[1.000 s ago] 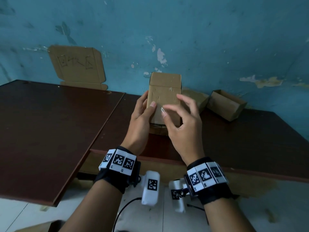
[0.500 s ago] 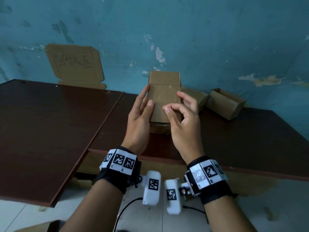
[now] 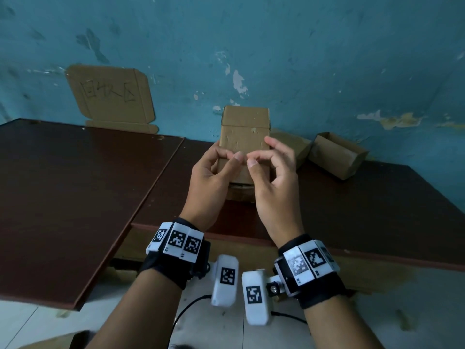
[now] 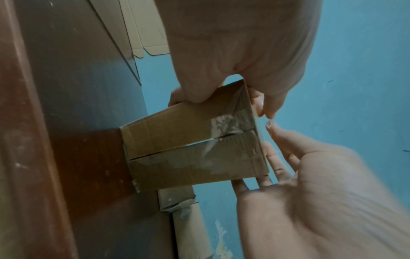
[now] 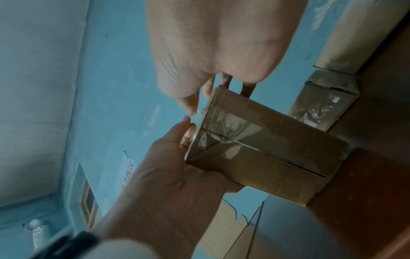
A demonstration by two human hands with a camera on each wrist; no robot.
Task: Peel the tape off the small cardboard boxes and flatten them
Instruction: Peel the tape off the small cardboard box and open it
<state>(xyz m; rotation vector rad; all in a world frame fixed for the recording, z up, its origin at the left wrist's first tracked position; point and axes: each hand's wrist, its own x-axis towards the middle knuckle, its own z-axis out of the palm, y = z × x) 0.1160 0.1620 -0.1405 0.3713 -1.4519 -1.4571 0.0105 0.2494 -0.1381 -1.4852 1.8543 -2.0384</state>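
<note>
A small brown cardboard box (image 3: 245, 139) stands on end on the dark brown table (image 3: 377, 197). Clear, wrinkled tape (image 4: 228, 124) covers the seam near its upper end and also shows in the right wrist view (image 5: 224, 122). My left hand (image 3: 230, 156) grips the box's left edge, fingers curled round it and thumb on the near face. My right hand (image 3: 253, 158) pinches thumb and forefinger together at the upper near edge where the tape lies. The other right fingers reach behind the box. The lifted tape end is hard to make out.
An open-topped box (image 3: 337, 154) lies at the back right, with another box (image 3: 289, 144) beside it against the blue wall. A flattened cardboard sheet with writing (image 3: 113, 96) leans on the wall above the higher left table (image 3: 75, 185). Flat cardboard (image 3: 241, 193) lies under the held box.
My left fingers have curled round the box's left edge and the thumb has moved onto the near face. The right thumb and forefinger have gone from scratching the face to a closed pinch.
</note>
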